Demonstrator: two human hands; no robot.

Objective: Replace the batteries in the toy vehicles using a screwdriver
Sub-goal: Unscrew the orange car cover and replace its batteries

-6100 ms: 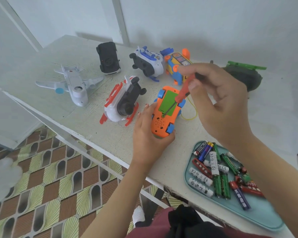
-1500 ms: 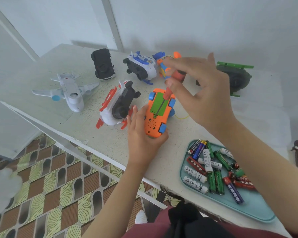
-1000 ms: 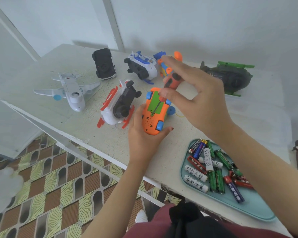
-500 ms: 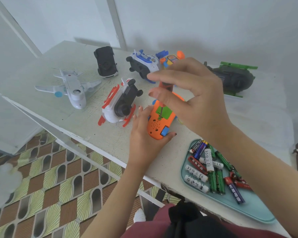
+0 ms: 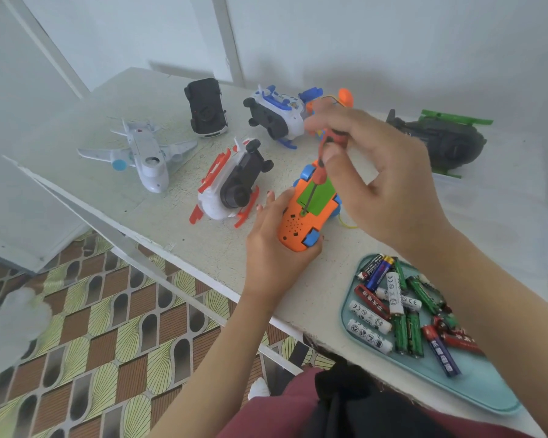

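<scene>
I see left hand (image 5: 274,248) gripping orange toy car (image 5: 293,227), belly up, near front edge of table (image 5: 171,216). Right hand (image 5: 389,181) pinches red screwdriver (image 5: 320,176) by handle between thumb and fingertips. Tip sits on screw at lower edge of green battery cover (image 5: 321,194). Batteries (image 5: 396,298) lie in teal tray (image 5: 487,396), right of car. White toy plane (image 5: 146,156) well apart, far left.

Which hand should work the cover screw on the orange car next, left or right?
Right. The right hand pinches the screwdriver, whose tip sits at the near end of the green cover. The left hand grips the orange car, steadying it.
</scene>
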